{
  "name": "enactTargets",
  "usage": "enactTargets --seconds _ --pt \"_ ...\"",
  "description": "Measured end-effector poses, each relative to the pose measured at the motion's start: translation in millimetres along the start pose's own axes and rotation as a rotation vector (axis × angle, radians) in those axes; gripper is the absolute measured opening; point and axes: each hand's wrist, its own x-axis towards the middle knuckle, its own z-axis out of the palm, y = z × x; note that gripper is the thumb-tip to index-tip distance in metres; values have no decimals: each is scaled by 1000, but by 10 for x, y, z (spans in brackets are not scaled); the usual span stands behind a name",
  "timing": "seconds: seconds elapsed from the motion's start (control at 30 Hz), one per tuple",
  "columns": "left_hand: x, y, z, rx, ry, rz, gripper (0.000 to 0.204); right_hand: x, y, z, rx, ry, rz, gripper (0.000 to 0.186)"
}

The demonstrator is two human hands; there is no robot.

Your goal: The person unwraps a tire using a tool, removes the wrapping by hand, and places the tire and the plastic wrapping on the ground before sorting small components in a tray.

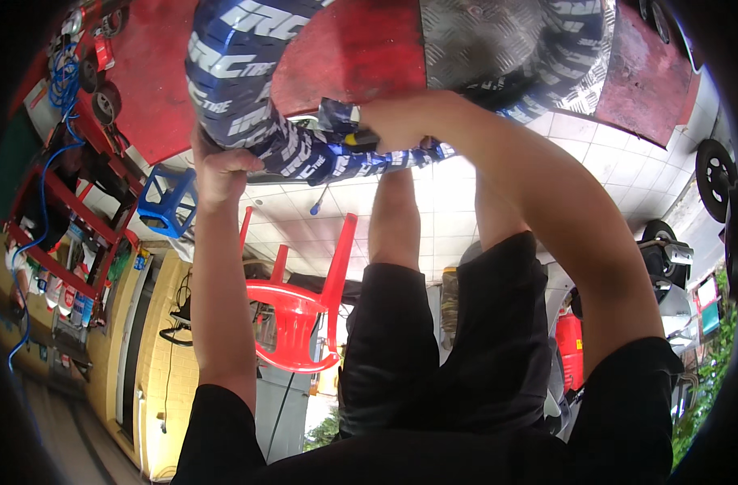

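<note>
A tire (231,77) in blue wrapping with white print stands in front of me, its ring curving up past the top of the view. My left hand (225,171) is closed around its lower left side, thumb on the wrapping. At the lower part of the ring, my right hand (397,121) is closed on a small black-and-yellow tool (362,141), whose exact kind I cannot make out. Beside those fingers a loose flap of wrapping (336,115) sticks up. The right fingertips are mostly hidden behind the hand.
Beyond the tire lies a red platform (159,73) with a metal tread plate (474,48). A blue stool (167,198) and a red plastic chair (292,311) stand at the left. A screwdriver (316,202) lies on the tiled floor (280,218). Motorcycle parts (668,250) are at the right.
</note>
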Motion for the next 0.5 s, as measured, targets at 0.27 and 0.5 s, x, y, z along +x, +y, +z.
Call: enactTargets --seconds 0.27,0.5 --pt "-11 -80 -18 -28 -32 -13 82 -42 -259 -177 21 -73 44 29" --pt "-5 -91 -19 -32 -46 -34 85 -52 -56 16 145 -50 0 29"
